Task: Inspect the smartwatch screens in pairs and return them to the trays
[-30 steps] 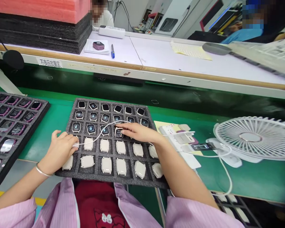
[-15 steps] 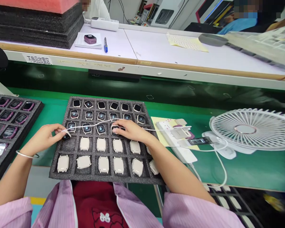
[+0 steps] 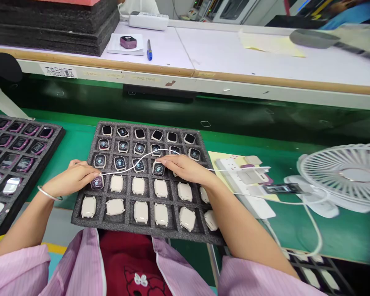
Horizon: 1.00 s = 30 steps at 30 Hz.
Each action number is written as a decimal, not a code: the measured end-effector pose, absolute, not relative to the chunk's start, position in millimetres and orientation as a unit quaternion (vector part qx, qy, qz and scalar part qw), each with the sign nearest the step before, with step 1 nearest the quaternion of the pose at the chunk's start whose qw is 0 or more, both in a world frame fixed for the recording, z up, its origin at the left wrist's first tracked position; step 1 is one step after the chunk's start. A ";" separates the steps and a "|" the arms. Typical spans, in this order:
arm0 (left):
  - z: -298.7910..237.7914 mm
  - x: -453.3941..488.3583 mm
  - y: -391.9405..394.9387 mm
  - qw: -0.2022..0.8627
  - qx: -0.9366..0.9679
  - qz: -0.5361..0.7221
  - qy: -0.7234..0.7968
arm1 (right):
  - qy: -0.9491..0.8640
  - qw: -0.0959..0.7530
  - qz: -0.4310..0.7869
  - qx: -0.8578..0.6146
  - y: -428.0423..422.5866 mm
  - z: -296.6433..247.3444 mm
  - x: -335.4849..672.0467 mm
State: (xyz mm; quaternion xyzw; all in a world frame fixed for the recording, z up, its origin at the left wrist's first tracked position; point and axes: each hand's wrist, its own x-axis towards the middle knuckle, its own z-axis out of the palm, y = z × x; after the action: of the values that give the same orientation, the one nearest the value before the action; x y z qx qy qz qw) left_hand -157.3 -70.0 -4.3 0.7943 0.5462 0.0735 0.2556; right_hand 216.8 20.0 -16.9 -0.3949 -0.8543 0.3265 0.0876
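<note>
Two-handed hold, palms down: left hand (image 3: 70,178) grips a smartwatch (image 3: 97,182), right hand (image 3: 185,168) another smartwatch (image 3: 158,169).

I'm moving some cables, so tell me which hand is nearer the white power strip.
Right. Your right hand is over the dark foam tray of watches, to the left of the white power strip in view. Your left hand is farther away, at the tray's left side.
</note>
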 end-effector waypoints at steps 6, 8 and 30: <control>0.2 -153.1 -68.5 0.285 0.787 0.012 0.547 | -0.848 0.088 0.325 -0.409 21.8 -19.0 210.1; 0.4 -152.4 -68.5 0.286 0.785 0.008 0.550 | -0.847 0.083 0.321 -0.415 22.4 -20.0 208.2; 3.6 -150.6 -69.1 0.286 0.780 0.013 0.557 | -0.866 0.093 0.305 -0.386 23.5 -29.7 209.1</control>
State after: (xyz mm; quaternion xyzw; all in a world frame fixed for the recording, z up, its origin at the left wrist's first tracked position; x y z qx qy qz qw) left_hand -150.6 -69.1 3.6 0.7799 0.5566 0.0128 0.2860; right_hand 209.1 23.5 -29.7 -0.3861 -0.8656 0.3048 0.0934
